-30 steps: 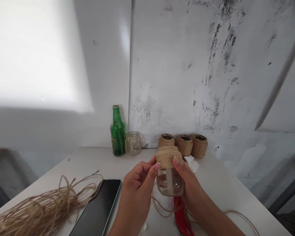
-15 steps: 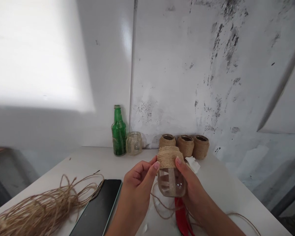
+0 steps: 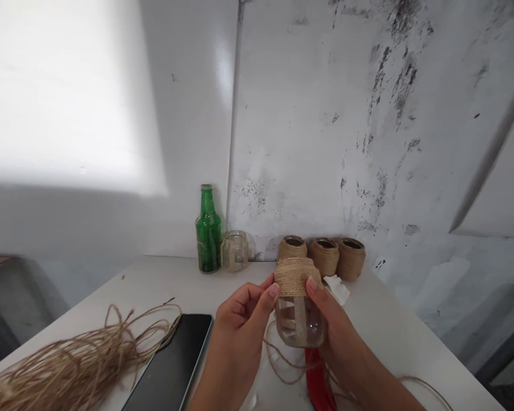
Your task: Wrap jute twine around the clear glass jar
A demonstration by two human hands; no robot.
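Between my hands is a glass jar [image 3: 300, 325], its upper part wound with rows of jute twine [image 3: 294, 277] and its lower part bare glass with strips of tape. My right hand [image 3: 336, 319] wraps round the jar's right side, thumb pressed on the twine. My left hand [image 3: 251, 314] pinches at the left edge of the wound twine, thumb and forefinger together; what lies between those fingertips is too small to make out clearly. Below the jar, loose twine [image 3: 282, 371] loops on the table beside a red object [image 3: 319, 379], partly hidden by the jar and my right hand.
A green bottle [image 3: 208, 234] and a clear jar [image 3: 235, 251] stand by the wall. Three twine-covered jars [image 3: 351, 260] stand to their right, near a crumpled white paper [image 3: 337, 289]. A twine bundle [image 3: 77, 365] and a phone [image 3: 171, 365] lie at left on the white table [image 3: 394, 331].
The view has shifted very slightly, so everything sits a little lower and to the right. Both hands keep the same hold on the jar and twine.
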